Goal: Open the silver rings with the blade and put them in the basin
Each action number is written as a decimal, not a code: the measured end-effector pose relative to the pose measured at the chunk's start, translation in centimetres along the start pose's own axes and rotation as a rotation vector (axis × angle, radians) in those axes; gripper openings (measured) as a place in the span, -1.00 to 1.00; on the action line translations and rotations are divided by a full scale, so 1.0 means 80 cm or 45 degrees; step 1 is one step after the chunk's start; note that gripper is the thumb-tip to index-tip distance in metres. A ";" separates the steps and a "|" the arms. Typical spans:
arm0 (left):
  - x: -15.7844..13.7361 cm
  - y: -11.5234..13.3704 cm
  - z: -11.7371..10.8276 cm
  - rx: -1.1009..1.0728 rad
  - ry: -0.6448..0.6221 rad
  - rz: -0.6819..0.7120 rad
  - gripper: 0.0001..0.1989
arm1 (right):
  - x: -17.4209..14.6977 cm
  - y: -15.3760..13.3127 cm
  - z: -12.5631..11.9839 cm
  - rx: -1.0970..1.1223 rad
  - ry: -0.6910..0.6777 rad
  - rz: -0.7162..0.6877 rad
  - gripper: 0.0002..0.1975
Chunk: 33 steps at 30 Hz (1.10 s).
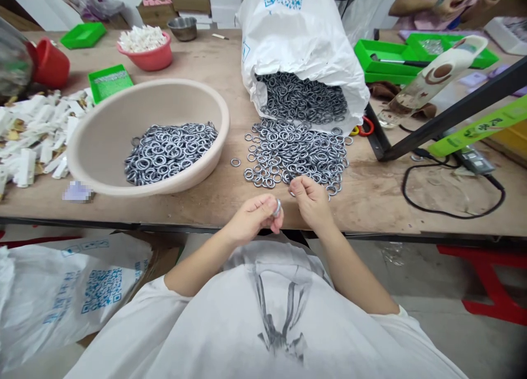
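Observation:
My left hand [258, 215] is closed on a grey metal ring [277, 207], held at the fingertips just over the table's front edge. To its right, my right hand [310, 200] has thumb and forefinger pinched together at the near side of a loose pile of grey rings [296, 151]. Whatever sits in that pinch is hidden by the fingers. The pile spills from the mouth of a white sack [304, 38] lying on the table. A large beige basin [99, 126] at the left holds many more rings. One single ring [235, 162] lies between basin and pile.
White plastic parts [27, 167] are heaped at the far left. Behind the basin stand green trays [110, 82], a pink bowl [150, 59] and a metal bowl [183, 29]. A black metal bar [453, 112] and cable [453, 217] are at right. Another person's hands [450, 8] show top right.

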<state>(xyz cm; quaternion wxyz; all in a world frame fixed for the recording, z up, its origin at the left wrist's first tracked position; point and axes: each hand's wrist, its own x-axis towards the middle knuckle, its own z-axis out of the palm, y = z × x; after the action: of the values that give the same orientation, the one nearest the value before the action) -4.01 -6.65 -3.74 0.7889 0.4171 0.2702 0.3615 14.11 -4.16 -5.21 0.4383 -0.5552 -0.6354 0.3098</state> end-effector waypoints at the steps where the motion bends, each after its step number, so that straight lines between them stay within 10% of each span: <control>1: -0.002 0.000 -0.008 0.024 0.070 0.016 -0.58 | 0.002 -0.002 0.002 -0.075 -0.041 0.011 -0.56; 9: -0.013 0.002 -0.048 -0.069 0.498 0.141 -0.66 | 0.031 -0.021 0.032 -1.113 -0.353 0.109 -0.75; 18: 0.018 0.002 -0.032 -0.293 0.496 0.076 -0.60 | 0.021 -0.007 0.021 -1.041 -0.264 0.151 -0.68; 33: 0.029 0.000 -0.026 0.091 0.651 0.264 -0.75 | 0.019 -0.013 0.031 -1.258 -0.338 0.157 -0.68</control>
<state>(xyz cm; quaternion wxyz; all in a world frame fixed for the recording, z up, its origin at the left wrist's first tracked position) -4.12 -3.82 -5.08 0.6387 0.3653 0.4288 0.5241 11.43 -2.68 -5.04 0.0202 -0.6883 -0.7221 0.0659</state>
